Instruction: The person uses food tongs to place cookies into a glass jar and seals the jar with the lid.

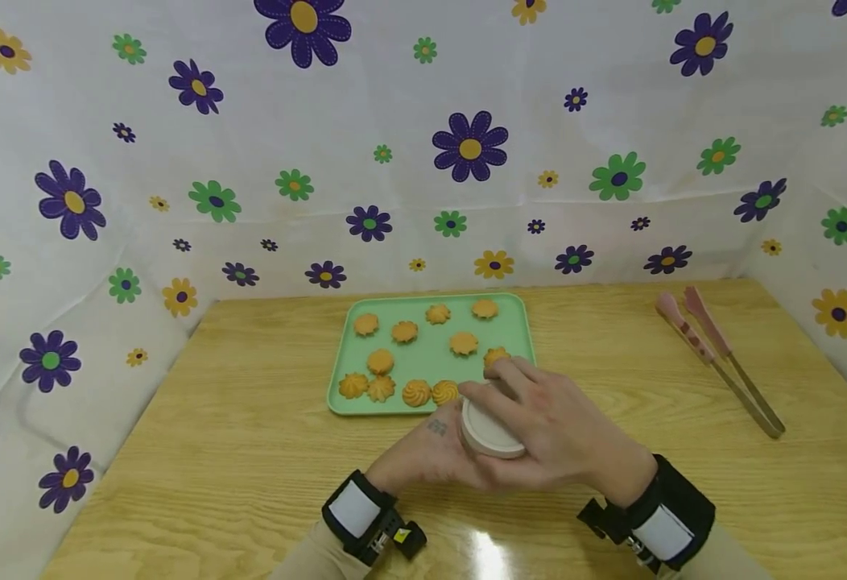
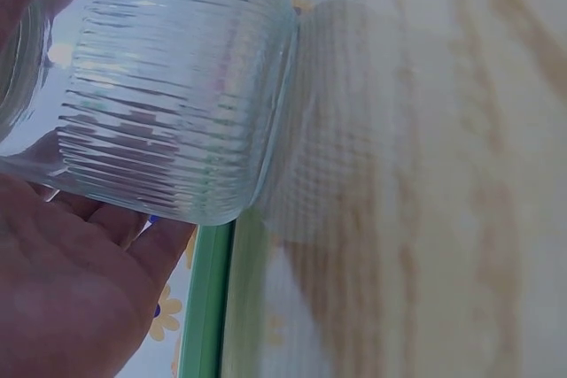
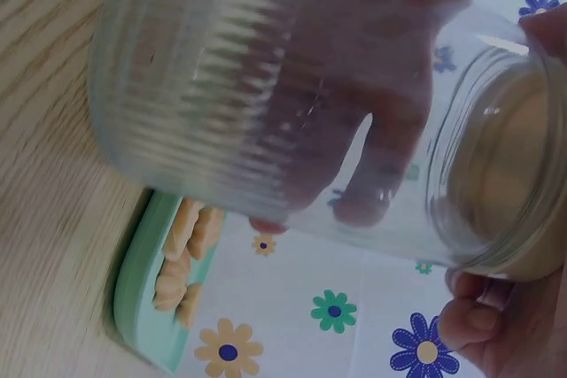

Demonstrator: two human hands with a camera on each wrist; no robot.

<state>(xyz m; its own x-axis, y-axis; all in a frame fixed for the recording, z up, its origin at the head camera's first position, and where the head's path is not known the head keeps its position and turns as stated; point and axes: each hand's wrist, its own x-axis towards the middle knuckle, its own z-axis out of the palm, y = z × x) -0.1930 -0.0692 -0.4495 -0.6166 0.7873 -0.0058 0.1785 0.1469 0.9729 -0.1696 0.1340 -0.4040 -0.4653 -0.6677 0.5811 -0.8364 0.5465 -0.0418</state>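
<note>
A clear ribbed glass jar (image 3: 213, 121) with a pale round lid (image 1: 492, 431) is between the two hands in front of the tray. My left hand (image 1: 431, 457) wraps round the glass, and its fingers show through the wall in the right wrist view. From above, my right hand (image 1: 557, 423) grips the lid, thumb and fingers round its rim. No cookies show inside the glass. In the left wrist view the ribbed base of the jar (image 2: 168, 95) is close to the wooden tabletop. Just beyond the hands lies a green tray (image 1: 427, 366) bearing several piped cookies (image 1: 365, 325).
Pink-ended metal tongs (image 1: 687, 329) lie spread on the right side of the wooden table (image 1: 242, 419). A flower-printed white cloth (image 1: 387, 105) stands behind the table and along both sides. The right hand overlaps the tray's near right corner in the head view.
</note>
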